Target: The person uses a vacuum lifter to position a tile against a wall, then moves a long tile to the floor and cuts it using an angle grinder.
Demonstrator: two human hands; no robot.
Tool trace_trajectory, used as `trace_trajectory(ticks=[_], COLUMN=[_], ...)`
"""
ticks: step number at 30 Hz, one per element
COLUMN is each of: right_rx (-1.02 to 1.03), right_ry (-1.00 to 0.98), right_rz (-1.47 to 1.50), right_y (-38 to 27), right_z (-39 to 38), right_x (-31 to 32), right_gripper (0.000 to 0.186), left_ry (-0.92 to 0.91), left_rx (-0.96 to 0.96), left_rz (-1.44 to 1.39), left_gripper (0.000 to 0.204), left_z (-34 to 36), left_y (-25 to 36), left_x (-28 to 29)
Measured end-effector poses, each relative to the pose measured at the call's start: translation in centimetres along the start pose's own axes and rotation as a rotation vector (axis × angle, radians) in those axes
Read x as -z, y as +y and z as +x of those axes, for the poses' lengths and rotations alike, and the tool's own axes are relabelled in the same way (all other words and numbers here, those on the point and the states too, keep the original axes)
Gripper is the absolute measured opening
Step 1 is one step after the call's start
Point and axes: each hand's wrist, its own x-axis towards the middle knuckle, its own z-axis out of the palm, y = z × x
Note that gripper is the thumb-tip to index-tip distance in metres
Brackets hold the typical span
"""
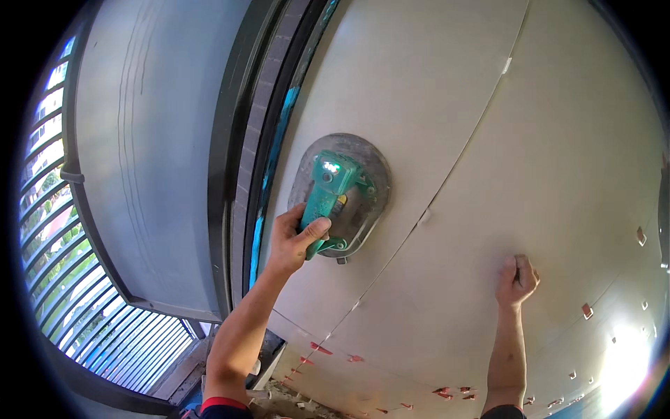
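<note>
Left hand (296, 234) is gripping the green handle of a suction tool (340, 195) stuck on a wall tile (419, 105).
Tile is looking heavy, hard and breakable; right hand (516, 279), a closed empty fist, is pressing beside it.

Daylit and sharp, strong glare lower right, perhaps sunlight; fisheye bends the edges.

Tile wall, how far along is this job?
Done: several large tiles are up, with red clips in the joints. In hand: the left hand holds a green suction tool on one tile; the right hand is a fist against its neighbour. Left: the clips are not yet removed and the joints look open.
</note>
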Motion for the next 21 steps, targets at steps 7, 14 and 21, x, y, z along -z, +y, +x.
trace_trajectory(ticks=[7,14,21], right_rx=[0.311,0.159,0.037], right_ry=[-0.024,-0.385,-0.543], right_rz=[-0.001,-0.358,-0.623], right_y=[-0.4,-9.2,-11.1], right_z=[2.6,8.0,11.2], right_x=[-3.4,-9.7,-10.0], right_gripper=[0.016,0.040,0.049], left_ry=[-0.008,-0.019,-0.021], left_rx=[-0.053,-0.032,-0.047], left_rz=[0.006,0.024,-0.014], left_gripper=[0.049,0.048,0.040], left_z=[0.5,-0.4,-0.2], left_y=[0.2,0.5,0.8], left_x=[-0.3,0.3,-0.4])
